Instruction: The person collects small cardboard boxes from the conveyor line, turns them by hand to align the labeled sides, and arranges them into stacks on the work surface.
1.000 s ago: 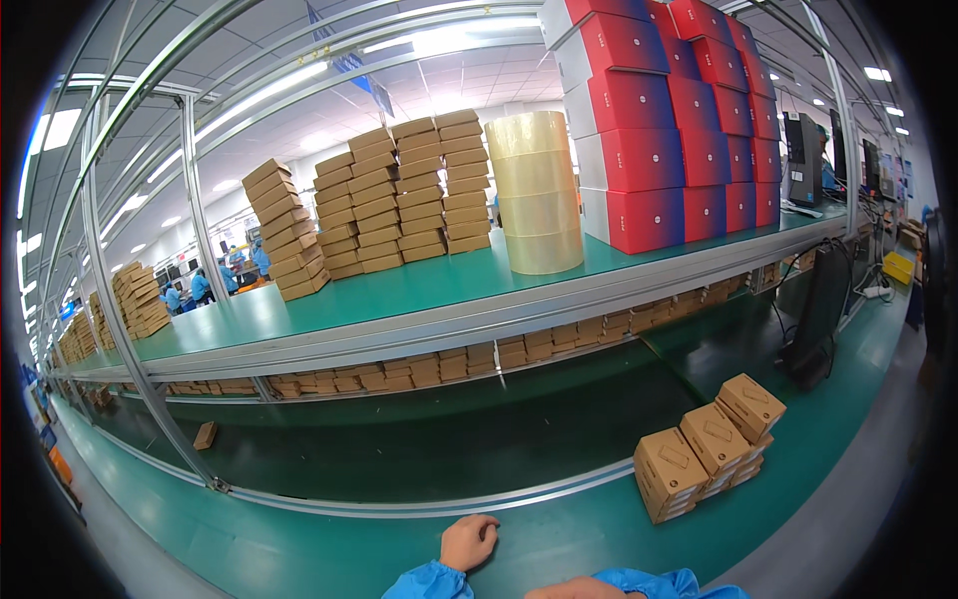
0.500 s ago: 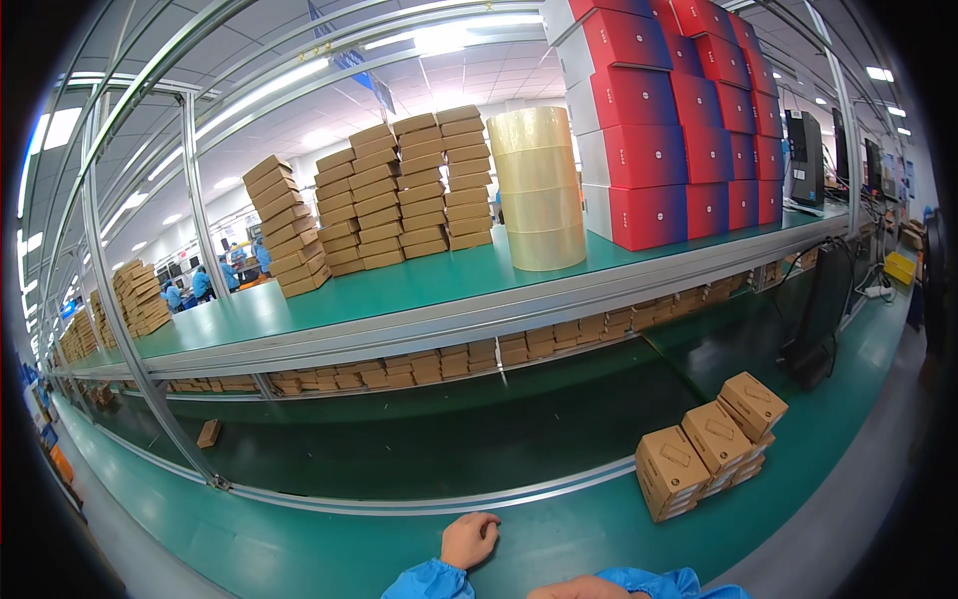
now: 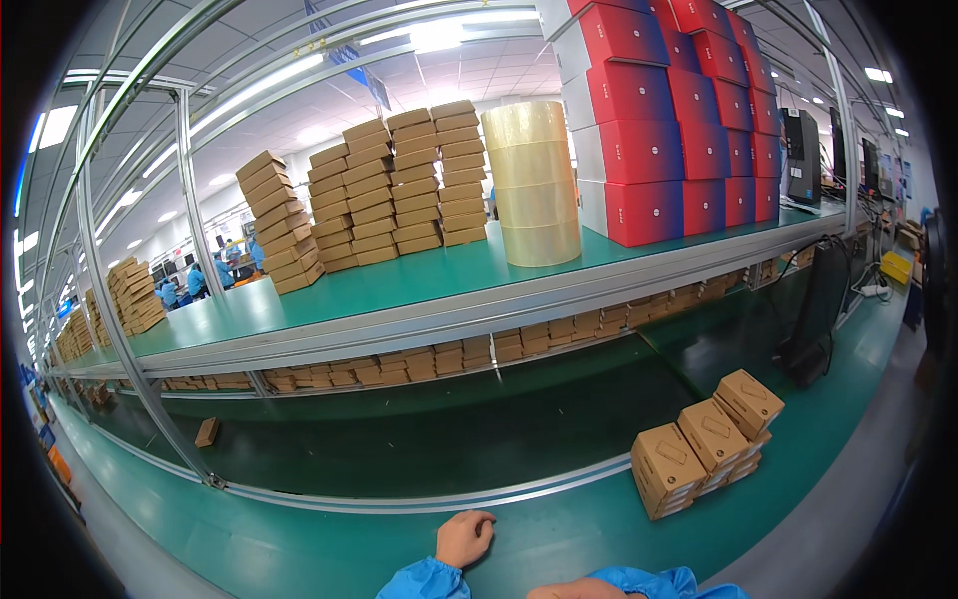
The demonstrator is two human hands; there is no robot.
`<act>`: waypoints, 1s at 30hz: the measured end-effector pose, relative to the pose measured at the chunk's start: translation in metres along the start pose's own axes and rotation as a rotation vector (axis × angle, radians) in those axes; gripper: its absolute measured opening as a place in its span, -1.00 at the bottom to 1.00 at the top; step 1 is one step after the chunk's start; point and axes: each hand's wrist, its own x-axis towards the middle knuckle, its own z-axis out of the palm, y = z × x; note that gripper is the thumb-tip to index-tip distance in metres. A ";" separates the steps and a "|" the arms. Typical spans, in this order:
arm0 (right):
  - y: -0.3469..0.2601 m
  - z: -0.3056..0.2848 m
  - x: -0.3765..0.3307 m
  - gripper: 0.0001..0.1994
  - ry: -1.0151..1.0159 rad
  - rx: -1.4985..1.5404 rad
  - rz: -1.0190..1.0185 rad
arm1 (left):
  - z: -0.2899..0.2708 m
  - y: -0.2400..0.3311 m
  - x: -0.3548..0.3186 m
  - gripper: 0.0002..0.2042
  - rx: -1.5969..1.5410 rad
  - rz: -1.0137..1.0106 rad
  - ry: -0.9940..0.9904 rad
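Observation:
My left hand (image 3: 465, 539) rests at the near edge of the green bench (image 3: 329, 549), its fingers curled in and nothing showing in them. Only the back of my right hand (image 3: 577, 590) shows at the lower border, lying sideways below the left one; its fingers are hidden. Blue sleeves cover both forearms. Nearest to the hands, at the right, stands a cluster of small brown cardboard boxes (image 3: 667, 466), stacked in stepped rows with a phone-like outline on their tops. Neither hand touches them.
Beyond a metal rail runs a dark conveyor belt (image 3: 399, 439) bearing a lone brown box (image 3: 207, 432). The shelf (image 3: 389, 285) above it carries brown box stacks (image 3: 374, 190), clear tape rolls (image 3: 534, 185) and red-blue boxes (image 3: 644, 210). A black monitor (image 3: 813, 309) stands right.
The whole view has shifted very slightly to the left. My hands keep the same pose, and the boxes stay where they were.

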 end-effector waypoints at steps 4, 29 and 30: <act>0.008 -0.005 -0.004 -0.53 0.021 0.030 -0.016 | 0.004 -0.005 0.000 -0.84 0.002 0.056 0.052; 0.023 -0.020 -0.008 -0.52 -0.111 0.032 -0.196 | 0.003 -0.001 -0.001 -0.85 0.007 0.033 0.049; 0.023 -0.022 -0.006 -0.52 -0.132 0.005 -0.211 | 0.003 -0.003 -0.001 -0.85 0.005 0.042 0.055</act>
